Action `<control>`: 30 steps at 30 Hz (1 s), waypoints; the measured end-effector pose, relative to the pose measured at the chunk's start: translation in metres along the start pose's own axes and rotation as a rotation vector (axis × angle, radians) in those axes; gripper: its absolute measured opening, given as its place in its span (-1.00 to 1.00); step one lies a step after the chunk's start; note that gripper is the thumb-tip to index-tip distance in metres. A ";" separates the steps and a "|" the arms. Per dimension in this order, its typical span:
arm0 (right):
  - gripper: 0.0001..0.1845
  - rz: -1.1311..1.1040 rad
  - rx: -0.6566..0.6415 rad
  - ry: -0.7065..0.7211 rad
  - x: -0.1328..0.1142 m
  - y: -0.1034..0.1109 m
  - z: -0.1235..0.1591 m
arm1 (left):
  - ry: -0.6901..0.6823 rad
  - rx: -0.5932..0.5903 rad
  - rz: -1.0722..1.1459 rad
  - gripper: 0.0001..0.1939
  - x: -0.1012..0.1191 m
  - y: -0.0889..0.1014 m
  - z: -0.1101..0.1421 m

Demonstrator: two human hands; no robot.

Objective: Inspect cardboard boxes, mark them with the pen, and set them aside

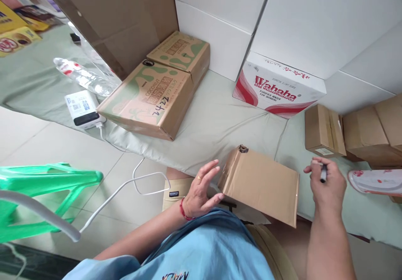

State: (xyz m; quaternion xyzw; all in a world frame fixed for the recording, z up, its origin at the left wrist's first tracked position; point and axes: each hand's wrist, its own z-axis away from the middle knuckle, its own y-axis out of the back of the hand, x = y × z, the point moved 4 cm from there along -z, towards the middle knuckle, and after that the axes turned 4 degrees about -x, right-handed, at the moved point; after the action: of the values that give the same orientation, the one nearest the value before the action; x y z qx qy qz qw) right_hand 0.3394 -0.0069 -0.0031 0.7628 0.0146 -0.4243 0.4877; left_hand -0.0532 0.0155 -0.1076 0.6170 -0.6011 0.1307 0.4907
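Observation:
A plain brown cardboard box rests at the front edge of the cloth-covered surface, close to my body, with a dark mark on its far left corner. My left hand is open beside the box's left side, fingers spread; whether the fingertips touch it I cannot tell. To the right of the box, my right hand is raised and closed around a marker, only part of which shows between the fingers. The box's upper face carries no visible writing.
Two printed coconut cartons stand at the back left, one marked 2422. A Wahaha water carton leans by the white wall. Small brown boxes sit right. A white power bank trails a cable near a green stool.

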 end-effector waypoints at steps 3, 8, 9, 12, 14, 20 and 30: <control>-0.59 0.444 -0.219 -0.138 0.057 -0.002 -0.003 | 0.296 -0.129 0.023 -0.63 -0.009 0.008 0.017; -0.20 0.457 -0.411 -0.149 0.080 -0.007 0.001 | 0.429 -0.403 0.111 -0.57 0.002 -0.001 0.016; -0.18 0.392 -0.383 -0.123 0.076 -0.005 0.003 | 0.445 -0.464 0.140 -0.62 0.005 -0.006 0.014; -0.24 0.092 -0.310 -0.012 0.056 -0.002 0.015 | 0.514 -0.604 0.232 -0.76 0.012 -0.020 0.009; -0.27 -0.128 -0.411 0.035 0.043 -0.008 0.025 | 0.580 -0.639 0.288 -0.75 0.017 -0.027 0.006; -0.30 -0.330 -0.629 -0.055 0.036 -0.027 0.050 | 0.779 -0.567 0.593 -0.33 0.030 -0.022 0.005; -0.28 -0.608 -1.046 -0.220 0.013 -0.036 0.090 | 0.935 -0.247 1.002 -0.07 0.028 -0.008 0.017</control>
State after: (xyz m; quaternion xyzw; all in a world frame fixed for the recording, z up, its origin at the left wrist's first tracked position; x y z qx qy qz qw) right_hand 0.2748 -0.0612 -0.0529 0.3357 0.3873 -0.5571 0.6534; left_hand -0.0460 -0.0163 -0.0981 0.0840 -0.5495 0.5238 0.6454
